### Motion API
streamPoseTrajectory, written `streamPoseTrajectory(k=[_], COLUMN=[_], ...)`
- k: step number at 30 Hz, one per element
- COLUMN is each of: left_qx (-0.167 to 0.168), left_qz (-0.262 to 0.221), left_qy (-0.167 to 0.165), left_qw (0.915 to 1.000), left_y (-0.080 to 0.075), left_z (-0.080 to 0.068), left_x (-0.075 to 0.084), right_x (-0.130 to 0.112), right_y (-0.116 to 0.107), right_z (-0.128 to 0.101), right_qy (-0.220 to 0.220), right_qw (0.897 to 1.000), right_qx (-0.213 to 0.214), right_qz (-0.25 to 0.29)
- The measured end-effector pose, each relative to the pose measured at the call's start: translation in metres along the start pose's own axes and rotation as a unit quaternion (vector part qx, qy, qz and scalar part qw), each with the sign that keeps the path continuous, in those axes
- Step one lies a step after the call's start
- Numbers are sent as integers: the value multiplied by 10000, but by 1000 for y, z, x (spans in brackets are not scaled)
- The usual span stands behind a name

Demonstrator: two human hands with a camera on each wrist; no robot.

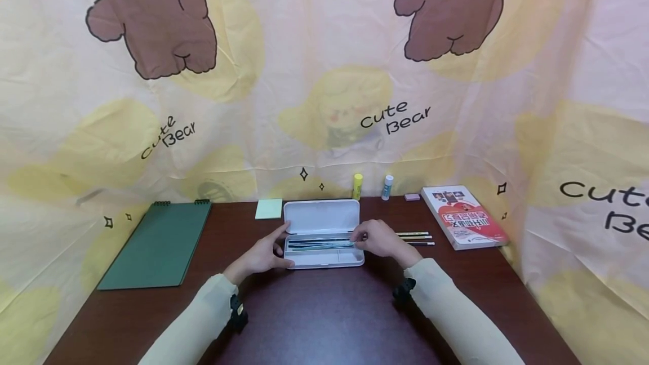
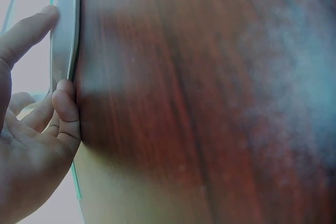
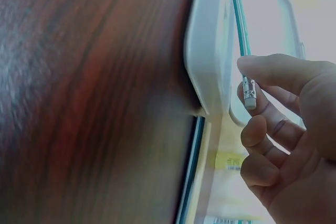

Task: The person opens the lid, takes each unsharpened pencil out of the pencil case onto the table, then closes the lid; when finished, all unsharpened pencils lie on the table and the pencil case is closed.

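A white pencil case point(image 1: 329, 266) lies on the table with its lid point(image 1: 321, 216) raised at the back. Several pencils point(image 1: 304, 244) lie lengthwise inside. At the case's left end, my left hand point(image 1: 261, 253) holds it, thumb at the front corner and index finger near the hinge. In the left wrist view, fingers of that hand point(image 2: 39, 129) bend against the case's side. My right hand point(image 1: 379, 237) is over the right end of the case. Between thumb and fingers it pinches a green pencil point(image 3: 241, 22) close to its white eraser end.
Several pencils point(image 1: 423, 236) lie right of the case, beside a red and white book point(image 1: 469, 218). Behind stand a yellow glue stick point(image 1: 358, 186) and a blue-and-white one point(image 1: 387, 187), near an eraser point(image 1: 412, 197). Sticky notes point(image 1: 269, 209) and a green notepad point(image 1: 154, 246) lie left.
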State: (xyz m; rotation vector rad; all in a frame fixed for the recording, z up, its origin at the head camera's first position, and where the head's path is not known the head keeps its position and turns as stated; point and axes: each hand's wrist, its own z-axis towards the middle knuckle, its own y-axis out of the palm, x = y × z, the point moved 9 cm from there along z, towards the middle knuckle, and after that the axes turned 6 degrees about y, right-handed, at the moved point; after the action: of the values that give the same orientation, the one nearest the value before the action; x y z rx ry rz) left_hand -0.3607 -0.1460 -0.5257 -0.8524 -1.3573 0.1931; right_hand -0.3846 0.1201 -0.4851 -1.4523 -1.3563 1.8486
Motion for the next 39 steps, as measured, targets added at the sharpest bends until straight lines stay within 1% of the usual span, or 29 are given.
streamPoseTrajectory(k=[5,9,18,25,28,31,35,39], left_qx=[6,27,73,64,69,81,81,77], left_qz=[-15,-11,2,-1,-9,10,26,14], left_qy=[-5,-5,-31,-49,-55,-60,-58,-22], left_qw=[10000,10000,10000,10000,10000,9999,9999,10000], left_y=[-1,-1,-1,0,0,0,-1,0], left_z=[0,0,0,-1,-1,-1,0,0], left_x=[0,1,0,-1,-2,-2,-3,-2], right_x=[8,20,62,92,105,121,140,150], right_y=[-12,-23,-49,-67,-71,-72,-72,-74], right_z=[-5,-11,-29,-45,-51,-57,-66,-72], right_qy=[65,211,621,874,933,1161,1465,1492], right_qw=[9998,9993,9968,9945,9940,9911,9867,9866], right_qx=[105,174,337,484,439,341,237,228], right_qz=[159,243,371,311,374,558,665,619])
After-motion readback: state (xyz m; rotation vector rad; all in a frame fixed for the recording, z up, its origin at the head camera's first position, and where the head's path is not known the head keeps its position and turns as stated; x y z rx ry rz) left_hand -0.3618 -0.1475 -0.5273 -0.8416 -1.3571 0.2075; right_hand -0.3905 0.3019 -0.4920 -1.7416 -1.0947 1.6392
